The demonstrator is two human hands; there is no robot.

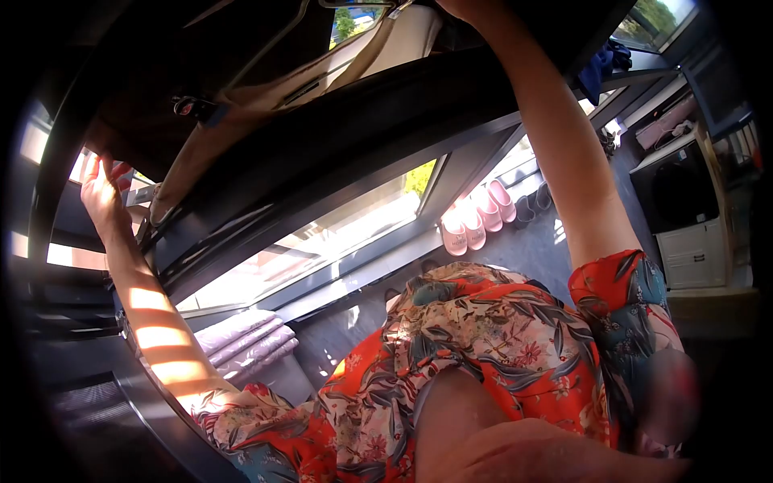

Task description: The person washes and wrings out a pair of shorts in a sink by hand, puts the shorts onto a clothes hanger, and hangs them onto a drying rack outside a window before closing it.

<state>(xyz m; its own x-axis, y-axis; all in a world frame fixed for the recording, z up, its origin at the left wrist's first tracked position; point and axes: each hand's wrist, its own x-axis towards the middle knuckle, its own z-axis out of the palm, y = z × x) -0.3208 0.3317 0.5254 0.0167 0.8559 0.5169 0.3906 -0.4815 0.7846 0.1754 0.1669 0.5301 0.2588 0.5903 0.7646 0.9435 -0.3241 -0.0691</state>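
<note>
My left hand [101, 195] is raised at the far left, beside a dark frame and close to the lower end of a beige garment [241, 101]. Its fingers point upward and look pressed together; what they hold is too dark to make out. My right arm reaches up to the top edge, where only the base of my right hand [469, 8] shows and its fingers are cut off. The beige garment hangs between both hands, with a thin hanger [270, 44] near it. A small dark item with a shiny part [193, 105] lies against the cloth.
A wide dark bar [346, 133] crosses in front of me. Below it are a bright window [322, 225], pink slippers [475, 221] on the grey floor and a folded lilac quilted item [245, 342]. A black-fronted appliance [680, 189] above a white cabinet [692, 253] stands at right.
</note>
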